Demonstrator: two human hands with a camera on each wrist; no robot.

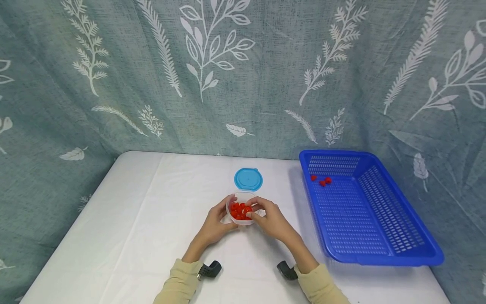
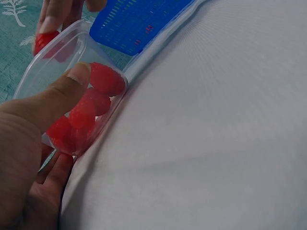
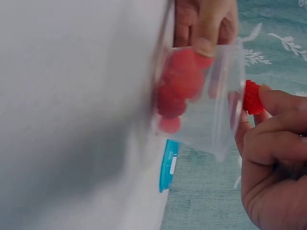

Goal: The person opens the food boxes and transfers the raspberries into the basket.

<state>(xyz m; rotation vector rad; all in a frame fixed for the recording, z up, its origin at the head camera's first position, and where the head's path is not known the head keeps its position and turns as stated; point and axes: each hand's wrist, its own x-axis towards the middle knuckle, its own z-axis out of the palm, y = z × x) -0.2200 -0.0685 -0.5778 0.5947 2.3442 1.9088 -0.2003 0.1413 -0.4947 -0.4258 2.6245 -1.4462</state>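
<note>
A small clear plastic container with several red raspberries inside stands on the white-covered table. My left hand grips its side, thumb on the near wall and fingers round the other side. At the container's open rim, my right hand pinches one raspberry between thumb and fingers. The left wrist view shows that raspberry by the rim, above those lying at the bottom. Just behind the container lies its round blue lid, flat on the cloth.
To the right stands a large blue plastic basket with a few raspberries in its far left corner. A green leaf-patterned curtain hangs behind the table.
</note>
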